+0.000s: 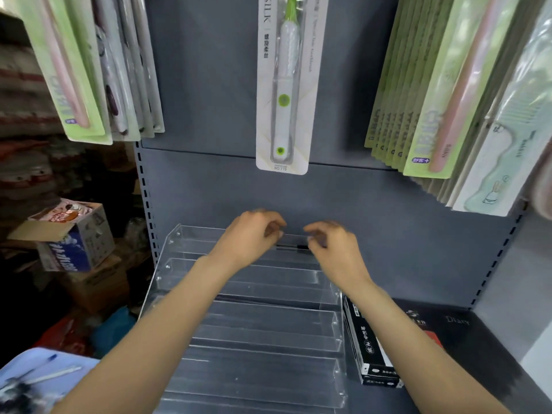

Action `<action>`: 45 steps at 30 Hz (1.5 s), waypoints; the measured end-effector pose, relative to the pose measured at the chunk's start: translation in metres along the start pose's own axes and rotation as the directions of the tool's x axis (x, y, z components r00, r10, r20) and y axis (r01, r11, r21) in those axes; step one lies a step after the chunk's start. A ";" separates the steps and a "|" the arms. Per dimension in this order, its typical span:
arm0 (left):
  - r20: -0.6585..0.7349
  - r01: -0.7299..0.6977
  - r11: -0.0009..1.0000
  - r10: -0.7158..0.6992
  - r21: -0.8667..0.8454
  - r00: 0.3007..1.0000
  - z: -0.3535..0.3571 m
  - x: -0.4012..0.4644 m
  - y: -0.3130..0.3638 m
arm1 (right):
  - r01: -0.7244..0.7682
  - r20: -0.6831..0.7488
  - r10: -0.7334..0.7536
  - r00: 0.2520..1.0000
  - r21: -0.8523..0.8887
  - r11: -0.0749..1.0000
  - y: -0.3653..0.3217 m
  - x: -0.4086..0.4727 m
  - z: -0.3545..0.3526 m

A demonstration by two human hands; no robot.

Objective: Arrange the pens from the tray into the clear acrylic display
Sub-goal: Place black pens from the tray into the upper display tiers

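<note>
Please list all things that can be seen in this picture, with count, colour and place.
display: one, clear, stepped tiers, centre of shelf
pen: one, dark, on the top tier between the hands
tray: one, light blue, bottom left, with a few pens
pen boxes: two or so, black, right of display
diary: one, dark, right on shelf
toothbrush pack: one, white and green, hanging centre
packs: many, green, hanging left and right
cartons: several, left
left hand: fingers curled at the pen
right hand: fingers curled at the pen
</note>
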State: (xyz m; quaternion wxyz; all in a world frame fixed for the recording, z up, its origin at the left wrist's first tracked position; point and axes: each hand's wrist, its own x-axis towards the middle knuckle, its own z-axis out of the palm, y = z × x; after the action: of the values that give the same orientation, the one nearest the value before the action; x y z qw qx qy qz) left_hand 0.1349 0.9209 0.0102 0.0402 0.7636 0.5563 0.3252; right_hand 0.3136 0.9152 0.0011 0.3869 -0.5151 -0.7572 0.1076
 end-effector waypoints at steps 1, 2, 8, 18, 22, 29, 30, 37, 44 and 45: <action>-0.069 0.012 1.000 -0.014 -0.026 0.998 -0.006 -0.011 -0.001 | 0.035 0.016 -0.035 0.999 0.008 0.999 -0.008 -0.002 0.005; -0.129 0.028 0.998 -0.035 -0.056 0.991 -0.011 -0.021 -0.002 | 0.062 0.034 -0.063 0.997 0.018 0.998 -0.016 -0.004 0.009; -0.264 0.233 0.971 -0.236 -0.046 0.935 -0.058 -0.110 -0.042 | 0.154 0.157 -0.170 0.973 0.108 0.982 -0.084 -0.022 0.062; -0.162 0.552 0.831 -0.537 0.066 0.828 -0.140 -0.275 -0.221 | 0.204 0.430 -0.283 0.858 0.220 0.954 -0.237 -0.072 0.229; -0.014 0.578 0.806 -0.581 0.126 0.814 -0.162 -0.315 -0.286 | 0.147 0.554 -0.223 0.802 0.179 0.973 -0.278 -0.090 0.305; 0.125 0.680 0.717 -0.697 0.154 0.706 -0.152 -0.362 -0.366 | 0.025 0.738 -0.021 0.674 0.006 1.000 -0.286 -0.123 0.416; 0.145 0.692 0.706 -0.708 0.149 0.691 -0.147 -0.367 -0.376 | 0.011 0.755 0.004 0.656 -0.015 1.000 -0.281 -0.127 0.428; 0.307 0.633 0.755 -0.651 0.170 0.695 -0.106 -0.381 -0.424 | -0.088 0.783 0.136 0.608 -0.103 0.991 -0.238 -0.136 0.489; 0.470 0.505 0.801 -0.597 0.320 0.650 -0.090 -0.378 -0.447 | -0.050 0.775 0.164 0.610 -0.168 0.984 -0.226 -0.136 0.525; 0.465 0.497 0.802 -0.597 0.331 0.654 -0.090 -0.378 -0.447 | -0.049 0.756 0.176 0.630 -0.188 0.981 -0.228 -0.136 0.528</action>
State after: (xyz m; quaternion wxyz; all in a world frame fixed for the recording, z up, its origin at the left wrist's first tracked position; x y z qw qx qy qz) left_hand -0.3461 0.7323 -0.2794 0.2269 0.6198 0.7511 0.0152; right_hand -0.1901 0.8203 -0.2930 -0.0195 -0.4940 -0.8218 0.2834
